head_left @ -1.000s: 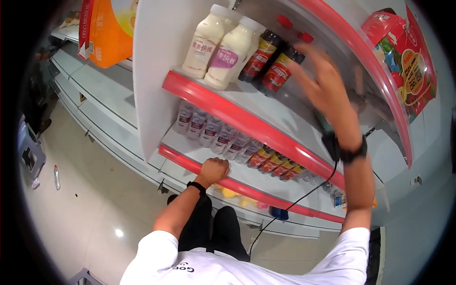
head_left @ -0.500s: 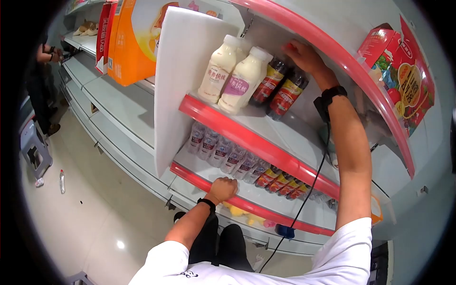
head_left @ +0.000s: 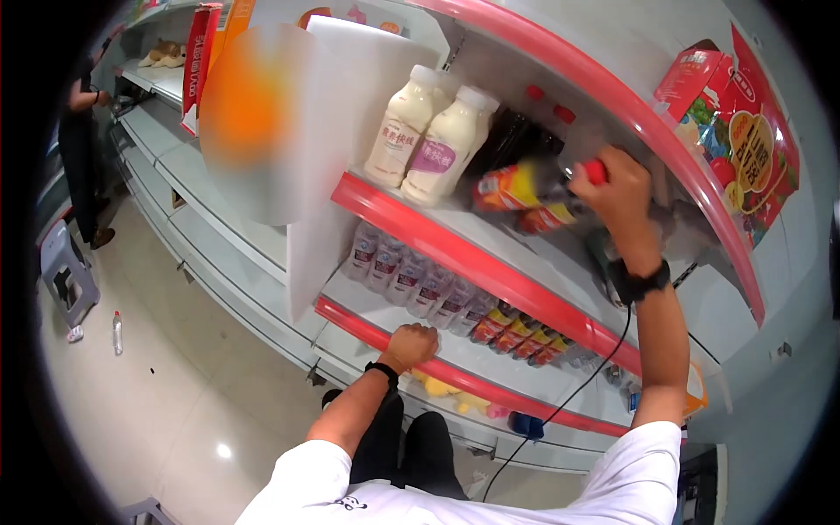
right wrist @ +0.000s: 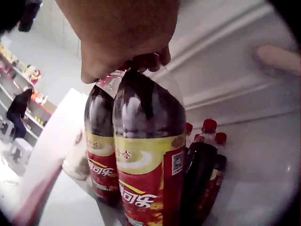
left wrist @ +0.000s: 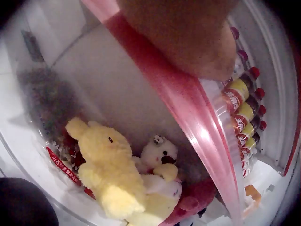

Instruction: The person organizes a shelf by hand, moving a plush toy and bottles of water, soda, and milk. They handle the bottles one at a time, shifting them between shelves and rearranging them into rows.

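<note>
Right hand grips a cola bottle by the top, another cola alongside — left hand on a red shelf edge, can't tell if gripping.

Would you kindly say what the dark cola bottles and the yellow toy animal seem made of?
Dark cola bottles: probably clear, glossy plastic, given the highlights and see-through shoulders, though the look alone isn't conclusive.
Yellow toy animal: apparently matte plush, its surface fuzzy.

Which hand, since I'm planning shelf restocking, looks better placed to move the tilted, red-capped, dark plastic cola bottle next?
Right, most likely: the right hand grips that cola bottle by its top, while the left hand rests below, at a glossy red shelf edge.
</note>
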Available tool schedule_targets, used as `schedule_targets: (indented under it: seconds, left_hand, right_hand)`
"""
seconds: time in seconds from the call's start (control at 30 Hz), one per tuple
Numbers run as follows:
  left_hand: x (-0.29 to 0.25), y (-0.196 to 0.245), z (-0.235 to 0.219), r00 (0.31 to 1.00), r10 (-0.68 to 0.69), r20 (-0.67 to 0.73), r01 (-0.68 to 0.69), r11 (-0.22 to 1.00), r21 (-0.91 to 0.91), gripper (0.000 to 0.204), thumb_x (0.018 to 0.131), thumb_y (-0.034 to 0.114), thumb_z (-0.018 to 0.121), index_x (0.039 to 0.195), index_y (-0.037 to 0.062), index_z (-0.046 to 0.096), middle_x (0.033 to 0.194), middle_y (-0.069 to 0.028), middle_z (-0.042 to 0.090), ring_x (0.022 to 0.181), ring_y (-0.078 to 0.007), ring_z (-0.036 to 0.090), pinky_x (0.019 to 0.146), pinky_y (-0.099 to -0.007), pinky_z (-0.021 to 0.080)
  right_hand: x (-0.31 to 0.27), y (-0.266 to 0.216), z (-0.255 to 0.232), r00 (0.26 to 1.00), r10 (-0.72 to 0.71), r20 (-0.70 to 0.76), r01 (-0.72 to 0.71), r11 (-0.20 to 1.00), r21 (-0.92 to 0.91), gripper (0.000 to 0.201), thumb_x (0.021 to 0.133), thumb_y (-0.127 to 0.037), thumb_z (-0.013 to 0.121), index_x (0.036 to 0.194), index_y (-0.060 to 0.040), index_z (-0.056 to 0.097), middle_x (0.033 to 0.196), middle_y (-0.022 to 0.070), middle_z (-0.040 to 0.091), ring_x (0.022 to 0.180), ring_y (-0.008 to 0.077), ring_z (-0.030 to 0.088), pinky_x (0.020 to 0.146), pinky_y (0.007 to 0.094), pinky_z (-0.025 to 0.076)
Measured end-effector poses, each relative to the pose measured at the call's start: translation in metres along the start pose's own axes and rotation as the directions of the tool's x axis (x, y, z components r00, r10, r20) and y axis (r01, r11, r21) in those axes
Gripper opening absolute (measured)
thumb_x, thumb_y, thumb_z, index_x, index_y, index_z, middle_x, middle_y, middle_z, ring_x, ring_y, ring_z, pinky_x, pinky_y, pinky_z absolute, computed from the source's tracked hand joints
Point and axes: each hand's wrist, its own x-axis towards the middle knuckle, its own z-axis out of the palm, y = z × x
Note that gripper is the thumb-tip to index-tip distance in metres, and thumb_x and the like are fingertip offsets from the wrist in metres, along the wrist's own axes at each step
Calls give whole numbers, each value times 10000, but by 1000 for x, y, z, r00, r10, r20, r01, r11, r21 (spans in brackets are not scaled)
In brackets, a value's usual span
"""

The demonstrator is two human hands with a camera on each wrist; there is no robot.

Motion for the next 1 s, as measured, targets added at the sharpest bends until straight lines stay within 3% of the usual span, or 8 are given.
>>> schedule_targets:
  seconds: [0.23, 0.4, 0.53, 0.6, 0.67, 0.73, 0.93, 1.0]
  left_hand:
    - [0, 1, -2, 1000, 2, 27, -3, 998, 56, 177, 843, 223, 615, 737, 83, 595, 630, -120, 646, 620, -295, 664, 584, -432, 541]
    - [0, 1, 2, 1000, 23, 21, -24, 999, 32, 162, 830, 203, 621, 738, 75, 584, 620, -115, 631, 625, -298, 657, 567, -447, 536]
    - [5, -1, 1, 999, 10, 34, -10, 1000, 6, 133, 816, 183, 630, 753, 74, 586, 625, -127, 624, 640, -323, 654, 581, -464, 537]
    - [2, -6, 9, 998, -2, 56, 2, 1000, -2, 122, 816, 183, 628, 764, 79, 591, 627, -126, 625, 642, -333, 652, 578, -469, 535]
    - [12, 4, -1, 981, -100, 165, 103, 995, -6, 73, 835, 157, 607, 839, 85, 615, 711, -156, 642, 697, -381, 646, 620, -502, 533]
    - [10, 9, 9, 965, -164, 207, 167, 986, 1, 63, 845, 123, 595, 882, 79, 620, 771, -179, 649, 756, -404, 643, 657, -516, 531]
    - [42, 138, -3, 936, 189, 297, -20, 871, -490, 111, 858, 58, 591, 968, 45, 597, 925, -191, 648, 928, -419, 615, 796, -502, 516]
    - [42, 177, 15, 787, 396, 474, -63, 814, -577, 196, 881, 9, 576, 1072, 33, 612, 931, -166, 669, 907, -356, 646, 803, -421, 529]
  right_hand:
    - [-62, -1, -153, 987, -86, -136, 91, 995, 33, 300, 632, -132, 726, 884, -10, 619, 736, 112, 560, 613, 270, 557, 571, 350, 468]
    - [-107, -12, -272, 972, 199, -127, -190, 979, 76, 208, 758, -121, 629, 882, 41, 590, 744, 105, 535, 614, 193, 476, 542, 296, 382]
    - [-169, -33, -333, 908, 397, 130, -414, 898, 147, 396, 711, -327, 730, 777, 32, 578, 665, 89, 516, 564, 189, 474, 535, 307, 374]
    - [-201, -46, -339, 825, 479, 300, -508, 861, 19, 424, 506, -377, 747, 665, -27, 566, 566, 57, 477, 469, 225, 478, 515, 306, 377]
    - [-234, -56, -346, 719, 477, 505, -554, 833, 2, 365, 473, -311, 704, 672, -48, 548, 586, 70, 485, 475, 258, 480, 500, 313, 376]
    - [-258, -70, -349, 691, 519, 503, -565, 822, -71, 336, 473, -245, 713, 674, -53, 524, 597, 84, 477, 486, 285, 480, 488, 328, 384]
    - [-320, -61, -310, 834, 441, 331, -437, 895, -89, 315, 525, -167, 788, 659, -75, 519, 604, 72, 472, 504, 277, 493, 467, 368, 403]
    - [-350, -41, -286, 830, 418, 369, -401, 907, -126, 309, 569, -192, 789, 673, -79, 521, 627, 65, 473, 524, 267, 525, 475, 368, 425]
